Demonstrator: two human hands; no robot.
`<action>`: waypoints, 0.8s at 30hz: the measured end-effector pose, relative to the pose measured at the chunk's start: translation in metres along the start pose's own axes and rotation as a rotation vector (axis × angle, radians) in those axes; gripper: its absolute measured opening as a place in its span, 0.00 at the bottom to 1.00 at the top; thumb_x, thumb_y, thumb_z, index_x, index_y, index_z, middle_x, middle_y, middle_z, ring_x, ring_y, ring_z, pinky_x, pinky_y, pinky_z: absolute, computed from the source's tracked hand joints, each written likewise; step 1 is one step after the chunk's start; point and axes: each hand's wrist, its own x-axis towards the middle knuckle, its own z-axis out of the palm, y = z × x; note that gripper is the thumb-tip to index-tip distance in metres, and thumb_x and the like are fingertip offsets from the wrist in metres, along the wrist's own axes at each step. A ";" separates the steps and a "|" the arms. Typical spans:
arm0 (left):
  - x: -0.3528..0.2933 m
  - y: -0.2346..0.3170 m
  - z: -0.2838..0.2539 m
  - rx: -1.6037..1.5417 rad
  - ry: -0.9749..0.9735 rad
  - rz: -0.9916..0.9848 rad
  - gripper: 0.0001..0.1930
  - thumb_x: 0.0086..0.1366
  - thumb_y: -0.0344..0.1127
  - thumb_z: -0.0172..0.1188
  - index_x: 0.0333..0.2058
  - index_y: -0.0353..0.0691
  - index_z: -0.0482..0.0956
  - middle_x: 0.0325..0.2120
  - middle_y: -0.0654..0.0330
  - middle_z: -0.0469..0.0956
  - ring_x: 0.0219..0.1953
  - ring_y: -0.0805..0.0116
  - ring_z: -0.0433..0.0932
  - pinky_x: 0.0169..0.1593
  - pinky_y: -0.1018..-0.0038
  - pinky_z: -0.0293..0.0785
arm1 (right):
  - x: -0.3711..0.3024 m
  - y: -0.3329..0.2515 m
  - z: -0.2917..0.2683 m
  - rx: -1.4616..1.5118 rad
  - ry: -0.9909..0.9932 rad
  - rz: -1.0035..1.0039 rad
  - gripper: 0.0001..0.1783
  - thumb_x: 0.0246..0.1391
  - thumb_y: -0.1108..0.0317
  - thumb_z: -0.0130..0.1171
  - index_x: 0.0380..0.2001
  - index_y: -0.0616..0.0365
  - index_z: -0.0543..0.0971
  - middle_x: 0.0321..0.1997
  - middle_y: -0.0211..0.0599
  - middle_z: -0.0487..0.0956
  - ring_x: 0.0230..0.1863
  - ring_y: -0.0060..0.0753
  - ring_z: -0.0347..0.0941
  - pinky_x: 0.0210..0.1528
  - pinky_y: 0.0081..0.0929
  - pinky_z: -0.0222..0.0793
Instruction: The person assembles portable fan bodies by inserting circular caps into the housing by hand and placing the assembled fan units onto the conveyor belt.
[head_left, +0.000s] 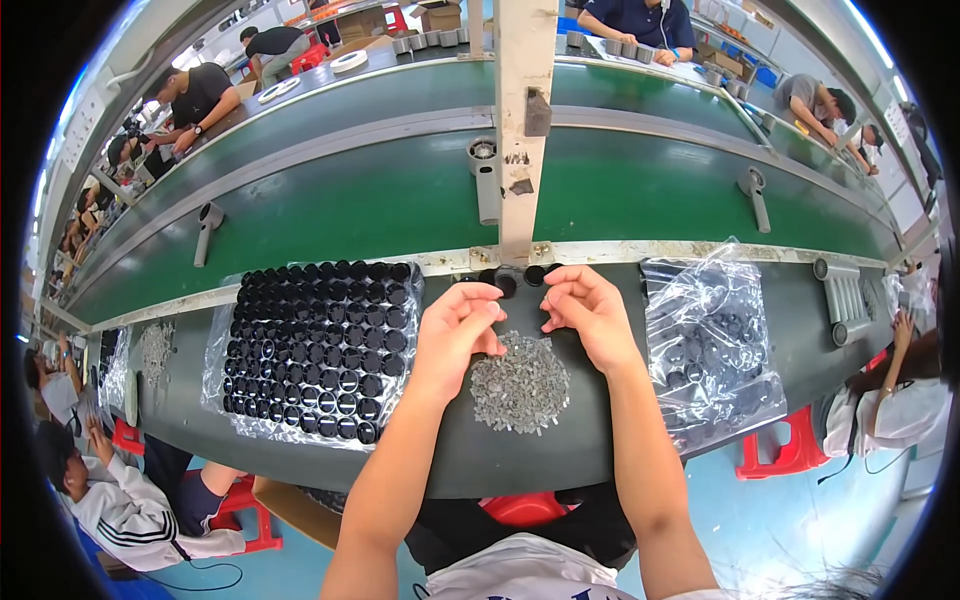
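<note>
Dark tabletop (pixel 588 450), small grey pieces (pixel 520 385)

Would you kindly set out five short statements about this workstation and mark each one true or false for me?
1. A heap of small, greyish pieces lies on the dark table between the person's forearms. True.
2. The bare left hand and the bare right hand are clasped together. False: a gap separates them.
3. The rows of round black caps lie to the right of the right hand. False: the rows lie to the left of the left hand.
4. A long green belt-like surface stretches beyond the table. True.
5. The plastic stool at the table's right-hand part is blue. False: it is red.
</note>
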 end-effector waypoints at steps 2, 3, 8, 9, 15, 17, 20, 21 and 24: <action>-0.002 -0.001 0.008 0.107 0.028 0.096 0.13 0.69 0.28 0.60 0.50 0.35 0.76 0.39 0.57 0.80 0.22 0.75 0.77 0.32 0.72 0.82 | 0.003 0.008 0.001 0.001 0.007 -0.013 0.12 0.64 0.75 0.59 0.50 0.63 0.77 0.36 0.33 0.80 0.34 0.22 0.77 0.36 0.24 0.78; -0.003 -0.002 0.011 0.215 0.054 0.187 0.15 0.68 0.25 0.61 0.52 0.34 0.76 0.42 0.57 0.80 0.23 0.76 0.78 0.30 0.76 0.81 | 0.003 0.011 0.004 -0.054 0.014 -0.071 0.12 0.64 0.76 0.59 0.50 0.63 0.76 0.36 0.32 0.81 0.36 0.22 0.78 0.36 0.23 0.77; -0.006 -0.009 0.010 0.437 0.075 0.288 0.17 0.66 0.22 0.62 0.54 0.36 0.77 0.46 0.57 0.80 0.26 0.78 0.81 0.26 0.80 0.78 | 0.000 0.015 0.014 -0.142 -0.035 -0.120 0.15 0.63 0.76 0.60 0.52 0.62 0.75 0.37 0.32 0.82 0.40 0.22 0.80 0.35 0.19 0.73; -0.005 -0.011 0.010 0.485 0.057 0.327 0.16 0.66 0.22 0.63 0.52 0.35 0.78 0.45 0.57 0.81 0.26 0.78 0.81 0.27 0.80 0.78 | -0.001 0.015 0.016 -0.149 -0.029 -0.116 0.15 0.63 0.76 0.60 0.53 0.61 0.75 0.37 0.31 0.82 0.40 0.21 0.80 0.34 0.18 0.73; -0.001 -0.017 0.007 0.585 0.013 0.443 0.10 0.64 0.21 0.64 0.44 0.33 0.82 0.38 0.59 0.81 0.27 0.79 0.81 0.29 0.81 0.77 | -0.004 0.019 0.019 -0.187 -0.063 -0.136 0.15 0.62 0.78 0.60 0.52 0.62 0.75 0.38 0.31 0.82 0.38 0.17 0.79 0.36 0.17 0.73; -0.001 -0.016 0.008 0.589 0.009 0.446 0.09 0.64 0.21 0.64 0.43 0.32 0.83 0.37 0.59 0.81 0.28 0.79 0.81 0.30 0.82 0.77 | -0.003 0.022 0.020 -0.183 -0.059 -0.141 0.15 0.62 0.79 0.60 0.51 0.62 0.75 0.38 0.31 0.82 0.38 0.16 0.78 0.36 0.16 0.73; -0.003 -0.012 0.011 0.631 0.020 0.473 0.08 0.64 0.21 0.64 0.42 0.32 0.84 0.37 0.59 0.81 0.28 0.79 0.81 0.30 0.82 0.76 | -0.003 0.021 0.021 -0.188 -0.052 -0.144 0.15 0.61 0.80 0.60 0.51 0.62 0.75 0.38 0.31 0.82 0.38 0.16 0.78 0.37 0.17 0.74; -0.003 -0.012 0.011 0.639 0.028 0.473 0.07 0.64 0.21 0.64 0.41 0.32 0.84 0.36 0.60 0.81 0.28 0.79 0.81 0.30 0.82 0.76 | -0.003 0.020 0.021 -0.197 -0.050 -0.142 0.15 0.61 0.80 0.60 0.51 0.62 0.75 0.38 0.32 0.82 0.38 0.16 0.78 0.37 0.17 0.74; -0.003 -0.012 0.011 0.634 0.032 0.488 0.06 0.64 0.21 0.65 0.41 0.32 0.83 0.35 0.60 0.81 0.27 0.80 0.81 0.30 0.82 0.76 | -0.005 0.017 0.022 -0.200 -0.053 -0.148 0.15 0.61 0.80 0.61 0.51 0.62 0.76 0.38 0.31 0.82 0.38 0.16 0.78 0.38 0.16 0.73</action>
